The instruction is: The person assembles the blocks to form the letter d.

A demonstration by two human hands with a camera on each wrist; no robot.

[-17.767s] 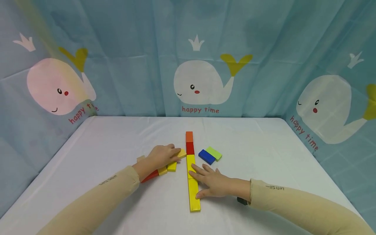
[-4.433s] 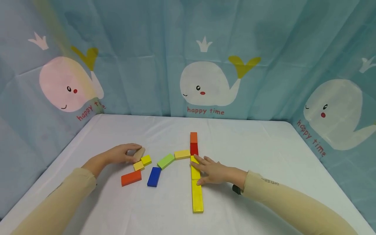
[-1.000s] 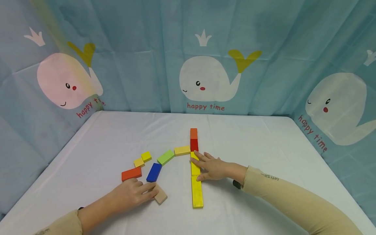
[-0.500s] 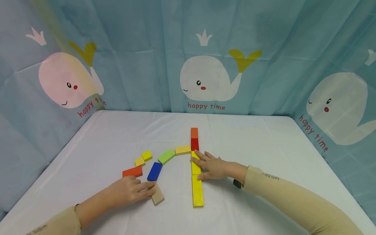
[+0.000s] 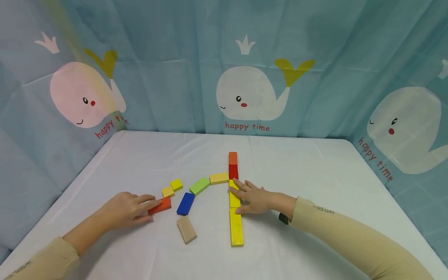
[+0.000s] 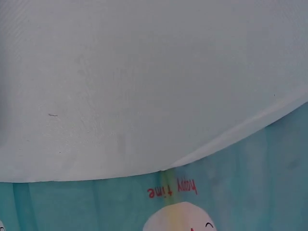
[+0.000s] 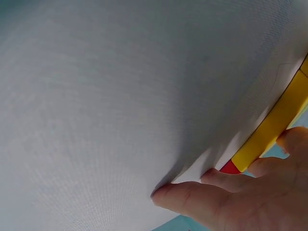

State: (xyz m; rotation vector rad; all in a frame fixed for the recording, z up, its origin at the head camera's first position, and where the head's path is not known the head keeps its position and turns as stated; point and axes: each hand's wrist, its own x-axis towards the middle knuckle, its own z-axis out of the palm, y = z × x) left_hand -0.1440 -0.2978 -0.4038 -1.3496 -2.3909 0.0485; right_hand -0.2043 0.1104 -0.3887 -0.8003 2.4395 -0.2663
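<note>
In the head view my left hand [image 5: 122,210] reaches over the orange-red block [image 5: 164,205], fingertips on its left end and thumb apart on the near side. My right hand [image 5: 255,199] lies with spread fingers on the upper yellow block [image 5: 234,200], its thumb at the lower yellow block [image 5: 236,229]. Above them a red block [image 5: 233,172] and an orange block [image 5: 233,158] continue the straight column. From its left side curve a pale yellow block [image 5: 219,178], a green block [image 5: 200,186] and a blue block [image 5: 186,203]. A plain wooden block [image 5: 187,229] lies just below the blue one.
Two small blocks, a bright yellow one [image 5: 176,184] and a pale orange one [image 5: 168,191], touch each other behind the orange-red block. A white cloth [image 5: 297,167] covers the table; a blue whale curtain [image 5: 168,93] hangs around it. The left wrist view shows only cloth and curtain.
My left hand has let go of the wooden block, which it had turned and set below the blue one, and moved left to the orange-red block. The right hand stays put.
</note>
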